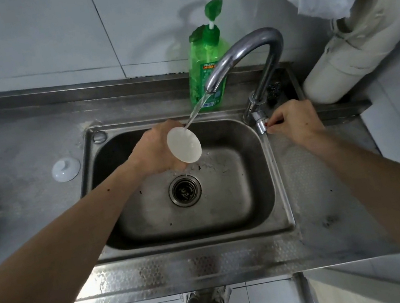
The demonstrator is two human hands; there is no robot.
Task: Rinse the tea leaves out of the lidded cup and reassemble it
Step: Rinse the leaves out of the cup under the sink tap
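Held the cup (pixel 183 144) in left hand (pixel 156 149) over the sink (pixel 262 209), mouth tilted into the stream. Pinched tap handle (pixel 261 124) with right hand (pixel 295 121). Left lid (pixel 66 168) beside sink. Risked splashing or slipping if overturned.

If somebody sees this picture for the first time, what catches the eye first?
A bright green plastic soap bottle stands behind the steel sink. Water runs from the curved metal tap into the white cup held by the left hand. The right hand grips the tap handle.
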